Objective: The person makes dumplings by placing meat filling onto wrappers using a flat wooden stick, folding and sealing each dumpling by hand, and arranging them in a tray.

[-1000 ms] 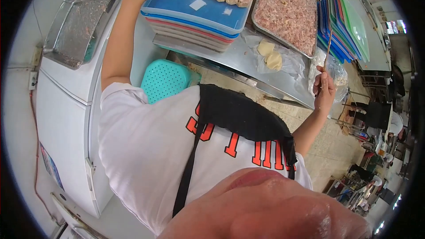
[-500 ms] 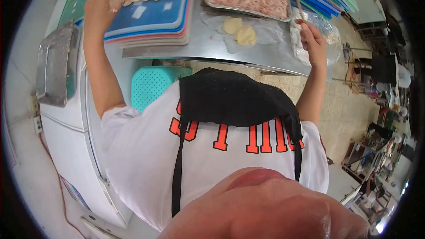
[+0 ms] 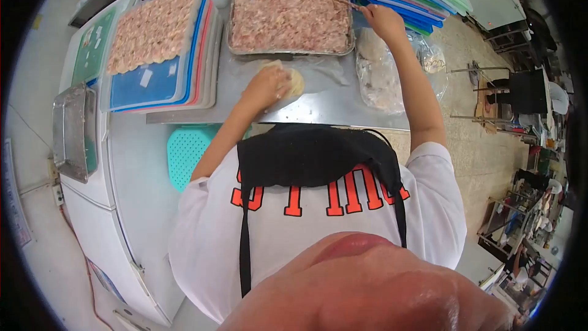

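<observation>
The right hand [image 3: 384,21] reaches forward past the near edge of the steel table [image 3: 306,111], its arm nearly straight, with the thumb and fingertips pinching one end of a thin stick [image 3: 343,2]. The stick's long axis runs leftward and slightly away from the person; its free tip is over the minced filling [image 3: 288,6], near the right side of the metal tray [image 3: 294,54]. The gripped end is hidden in the fingers.

The left hand [image 3: 267,87] is palm down near the middle of the table's near edge, fingers bent over the pale dough rounds [image 3: 296,83] — they are blurred, so whether they pinch or only touch cannot be told. Hand and fingers cover much of the rounds, which lie on clear plastic film [image 3: 324,67] between tray and near edge.

Outward from there, at the table's left end, filled pieces [image 3: 153,27] stand in rows on a blue sheet [image 3: 165,83] atop a stack. By the right end are a clear plastic bag [image 3: 380,76] and, farther off, stacked coloured sheets [image 3: 404,0] — their far side cut off by the picture's top edge.
</observation>
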`<state>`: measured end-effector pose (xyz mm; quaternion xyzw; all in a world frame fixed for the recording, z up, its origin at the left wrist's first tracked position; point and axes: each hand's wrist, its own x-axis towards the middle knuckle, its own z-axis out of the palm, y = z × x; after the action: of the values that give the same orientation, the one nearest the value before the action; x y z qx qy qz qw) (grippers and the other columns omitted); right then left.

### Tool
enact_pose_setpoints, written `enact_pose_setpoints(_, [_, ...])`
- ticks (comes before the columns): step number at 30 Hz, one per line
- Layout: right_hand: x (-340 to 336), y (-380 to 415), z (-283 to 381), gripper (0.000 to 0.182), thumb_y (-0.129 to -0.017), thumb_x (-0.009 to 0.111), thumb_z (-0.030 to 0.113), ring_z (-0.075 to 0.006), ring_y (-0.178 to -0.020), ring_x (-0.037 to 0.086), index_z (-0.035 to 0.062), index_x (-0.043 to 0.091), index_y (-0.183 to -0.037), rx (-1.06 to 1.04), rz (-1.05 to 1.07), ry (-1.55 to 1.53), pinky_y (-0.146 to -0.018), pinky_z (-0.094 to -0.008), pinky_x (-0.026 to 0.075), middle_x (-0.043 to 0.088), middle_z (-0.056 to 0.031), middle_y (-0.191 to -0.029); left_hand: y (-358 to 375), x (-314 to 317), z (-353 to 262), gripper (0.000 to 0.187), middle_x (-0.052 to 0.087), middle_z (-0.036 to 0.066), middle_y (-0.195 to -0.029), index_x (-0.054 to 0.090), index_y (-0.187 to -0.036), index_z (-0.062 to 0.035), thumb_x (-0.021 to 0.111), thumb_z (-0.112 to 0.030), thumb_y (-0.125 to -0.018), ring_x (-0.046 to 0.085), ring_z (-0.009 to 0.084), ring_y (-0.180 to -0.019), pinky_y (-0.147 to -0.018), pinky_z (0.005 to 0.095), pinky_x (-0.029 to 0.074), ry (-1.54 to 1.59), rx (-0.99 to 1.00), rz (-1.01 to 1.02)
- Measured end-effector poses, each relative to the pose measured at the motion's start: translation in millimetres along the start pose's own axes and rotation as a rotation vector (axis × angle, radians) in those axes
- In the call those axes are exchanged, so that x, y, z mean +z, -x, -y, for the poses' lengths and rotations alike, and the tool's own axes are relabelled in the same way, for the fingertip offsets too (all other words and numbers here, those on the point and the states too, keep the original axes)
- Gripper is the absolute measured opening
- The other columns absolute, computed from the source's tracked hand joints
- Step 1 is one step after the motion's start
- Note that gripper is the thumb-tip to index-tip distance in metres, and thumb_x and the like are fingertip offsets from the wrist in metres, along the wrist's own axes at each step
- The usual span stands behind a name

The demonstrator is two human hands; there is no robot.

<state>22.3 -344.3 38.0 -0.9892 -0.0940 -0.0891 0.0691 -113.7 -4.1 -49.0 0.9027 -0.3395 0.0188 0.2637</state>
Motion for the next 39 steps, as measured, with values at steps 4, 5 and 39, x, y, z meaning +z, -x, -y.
enact_pose_setpoints(4, [26.5,-26.8,-18.9,0.032,-0.092,0.049,0.029,-0.0340,-0.069,0.067,0.0068,0.067,-0.077,-0.173,-0.122,0.264,-0.058,-0.0419,0.055,0.067,-0.0175,-0.075,5.8,14.7,-17.5,0.030,0.057,0.013,-0.097,0.066,-0.102,-0.0061,0.071,-0.019,-0.076,0.055,0.0348,-0.098,-0.087,0.0414,0.045,-0.029,-0.210,-0.077])
enact_pose_setpoints(5, [36.7,-21.5,-14.7,0.031,-0.091,0.050,0.029,-0.0343,-0.069,0.067,0.0068,0.067,-0.077,-0.220,-0.143,0.201,-0.058,-0.0424,0.055,0.067,-0.0175,-0.074,8.2,18.3,-14.7,0.030,0.057,0.013,-0.097,0.066,-0.102,-0.0061,0.071,-0.019,-0.076,0.055,0.0348,-0.098,-0.087,0.0414,0.045,-0.031,-0.217,-0.073])
enact_pose_setpoints(39, [63.7,-75.9,71.0,0.038,-0.094,0.048,0.037,-0.0366,-0.075,0.066,0.0074,0.069,-0.082,-0.217,-0.127,0.031,-0.063,-0.0471,0.053,0.068,-0.0173,-0.080,-15.7,-47.6,22.6,0.027,0.055,0.016,-0.114,0.063,-0.106,-0.0066,0.067,-0.019,-0.082,0.053,0.0342,-0.108,-0.092,0.0422,0.042,0.250,-0.213,-0.578])
